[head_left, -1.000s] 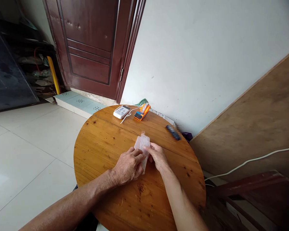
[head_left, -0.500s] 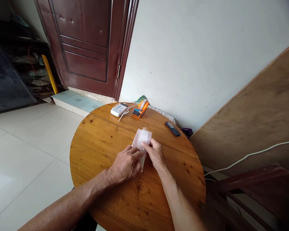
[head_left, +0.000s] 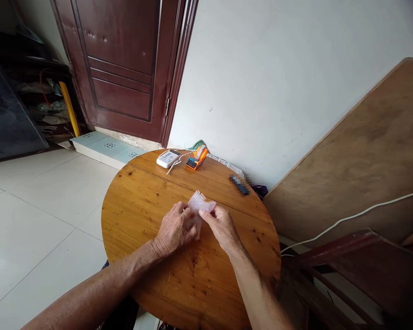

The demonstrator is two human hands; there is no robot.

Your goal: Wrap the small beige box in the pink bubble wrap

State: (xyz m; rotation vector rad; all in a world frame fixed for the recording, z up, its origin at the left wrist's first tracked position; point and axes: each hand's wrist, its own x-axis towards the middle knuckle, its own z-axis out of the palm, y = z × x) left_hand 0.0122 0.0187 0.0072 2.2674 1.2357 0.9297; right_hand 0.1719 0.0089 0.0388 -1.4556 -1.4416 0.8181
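A small piece of clear bubble wrap (head_left: 198, 203) lies on the round wooden table (head_left: 151, 201), near its middle. My left hand (head_left: 174, 228) presses on its left side with curled fingers. My right hand (head_left: 220, 224) pinches its right edge between thumb and fingers. Both hands meet over the wrap, and its lower part is hidden under them.
At the table's far edge lie a white device with a cord (head_left: 167, 158), an orange tape dispenser (head_left: 196, 159) and a dark bar-shaped object (head_left: 239, 184). A wooden board (head_left: 358, 160) leans on the wall at right. A dark door (head_left: 124, 64) stands behind.
The bubble wrap has been folded down flatter and smaller under both hands. My view has shifted slightly, so the table sits a little lower and left.
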